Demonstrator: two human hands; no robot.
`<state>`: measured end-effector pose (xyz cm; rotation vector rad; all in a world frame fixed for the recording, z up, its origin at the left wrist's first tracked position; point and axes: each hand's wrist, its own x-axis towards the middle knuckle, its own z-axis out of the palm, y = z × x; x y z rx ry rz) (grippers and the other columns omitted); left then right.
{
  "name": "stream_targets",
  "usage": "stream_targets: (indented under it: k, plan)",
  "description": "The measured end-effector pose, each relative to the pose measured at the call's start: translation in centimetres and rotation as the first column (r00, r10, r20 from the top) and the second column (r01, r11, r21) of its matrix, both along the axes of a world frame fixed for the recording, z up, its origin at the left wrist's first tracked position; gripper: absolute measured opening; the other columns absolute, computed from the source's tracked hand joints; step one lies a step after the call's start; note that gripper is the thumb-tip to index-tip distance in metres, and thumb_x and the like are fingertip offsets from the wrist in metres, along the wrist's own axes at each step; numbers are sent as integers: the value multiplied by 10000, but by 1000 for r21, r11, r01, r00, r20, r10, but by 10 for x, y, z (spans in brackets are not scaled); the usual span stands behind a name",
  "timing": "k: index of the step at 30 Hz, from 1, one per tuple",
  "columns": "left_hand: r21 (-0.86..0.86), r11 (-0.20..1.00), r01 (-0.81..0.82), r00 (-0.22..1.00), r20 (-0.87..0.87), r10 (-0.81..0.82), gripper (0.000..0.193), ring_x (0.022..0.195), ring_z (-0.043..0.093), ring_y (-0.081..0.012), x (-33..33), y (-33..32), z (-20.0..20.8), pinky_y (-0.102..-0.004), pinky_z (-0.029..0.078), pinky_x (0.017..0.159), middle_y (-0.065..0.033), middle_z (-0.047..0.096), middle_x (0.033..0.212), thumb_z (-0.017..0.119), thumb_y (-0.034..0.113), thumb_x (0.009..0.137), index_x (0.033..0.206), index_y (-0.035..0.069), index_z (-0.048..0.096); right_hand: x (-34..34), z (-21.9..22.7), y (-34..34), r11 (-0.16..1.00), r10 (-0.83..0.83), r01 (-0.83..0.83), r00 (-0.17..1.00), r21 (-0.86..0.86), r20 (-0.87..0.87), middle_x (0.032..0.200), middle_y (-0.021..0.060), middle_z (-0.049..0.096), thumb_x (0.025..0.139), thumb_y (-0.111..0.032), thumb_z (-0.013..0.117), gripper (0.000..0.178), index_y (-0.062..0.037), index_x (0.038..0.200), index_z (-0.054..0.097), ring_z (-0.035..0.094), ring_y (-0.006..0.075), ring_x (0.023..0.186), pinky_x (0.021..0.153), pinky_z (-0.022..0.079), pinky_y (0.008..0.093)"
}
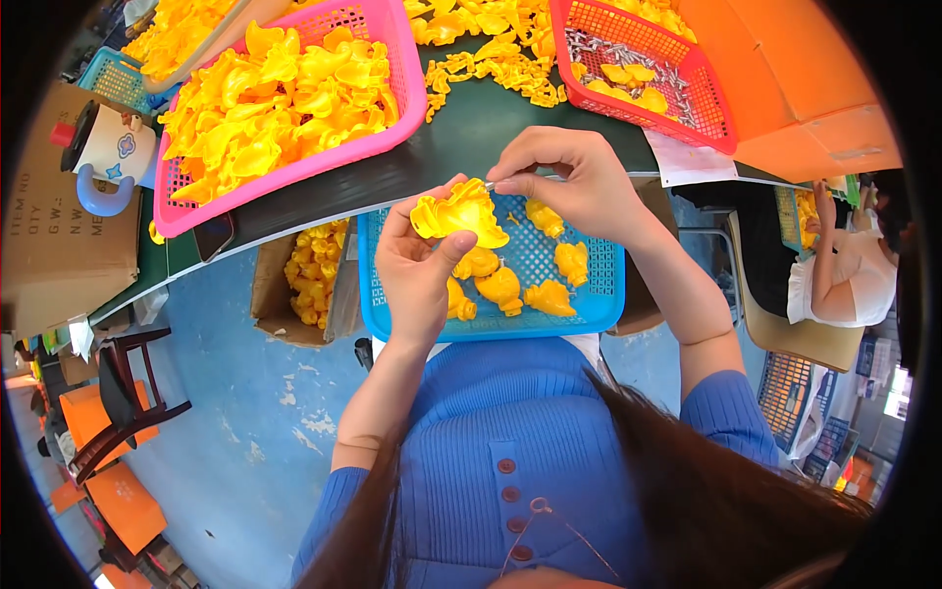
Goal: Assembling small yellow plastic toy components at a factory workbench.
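My left hand [414, 277] is closed around a hollow yellow plastic shell [457, 214], gripping it between thumb and fingers. At the shell's upper right edge my right hand [586, 175] pinches a small silver metal pin [490, 186]. I cannot tell whether the pin sits in the shell or only touches it. Both hands are above a blue plastic basket [369, 280] at my lap. Several rounded yellow plastic figures [500, 291] lie in that basket, partly hidden behind my left hand and the shell.
On the dark green table [451, 137], a pink basket [416, 83] holds heaped yellow shells. A red basket [714, 118] with metal pins and yellow pieces stands right, beside an orange box [795, 79]. A mug [116, 147] is at left. Another person [844, 260] sits at right.
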<state>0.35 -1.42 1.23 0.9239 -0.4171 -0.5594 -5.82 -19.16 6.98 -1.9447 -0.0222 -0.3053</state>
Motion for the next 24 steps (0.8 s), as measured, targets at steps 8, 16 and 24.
stream_targets:
  k: [8, 16, 24]
  plan:
    - [-4, 1000, 22, 998, -58, -22, 421, 1099, 528, -224, -2, 1, -2, -334, 430, 943, -192, 515, 1216, 689, 45, 763, 1125, -4, 480, -2, -6, 6, 979, -12, 42, 988, -201, 152, 816, 72, 599, 735, 67, 635, 113, 18, 838, 635, 585, 137, 790, 693, 470, 247]
    - [-90, 988, 127, 978, -156, -139, 466, 1056, 558, -224, -3, 7, 0, -349, 485, 869, -171, 518, 1218, 661, 199, 816, 1186, -4, 462, -7, -23, 11, 972, -4, 70, 958, -224, 285, 835, 95, 595, 733, 76, 634, 97, 22, 797, 586, 595, 171, 782, 669, 479, 251]
    - [-63, 981, 182, 972, -138, -190, 591, 1144, 496, -235, 2, 1, -5, -334, 447, 921, -174, 455, 1289, 707, 166, 766, 1251, -3, 415, -19, -28, 16, 979, -111, 144, 970, -143, 216, 822, 100, 600, 737, 39, 655, 104, 6, 814, 593, 605, 199, 770, 664, 479, 283]
